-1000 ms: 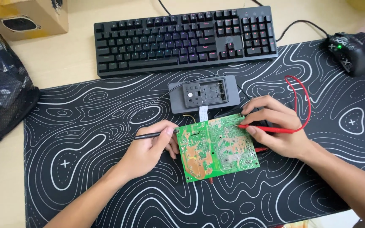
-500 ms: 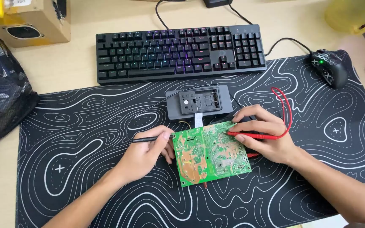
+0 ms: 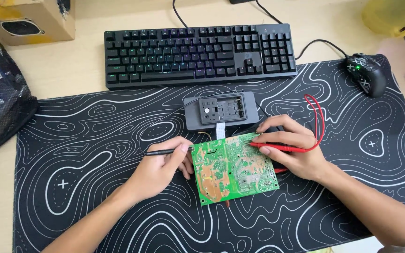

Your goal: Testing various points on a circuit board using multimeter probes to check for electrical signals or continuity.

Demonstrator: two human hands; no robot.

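I work at a home computer desk used as an electronics bench. The light wooden table (image 3: 85, 75) carries a black backlit keyboard (image 3: 198, 54), a black gaming mouse (image 3: 366, 72) and a large black desk mat (image 3: 94, 140) with white contour lines. A green circuit board (image 3: 233, 168), a grey meter (image 3: 221, 110) and red test leads (image 3: 317, 117) lie on the mat.
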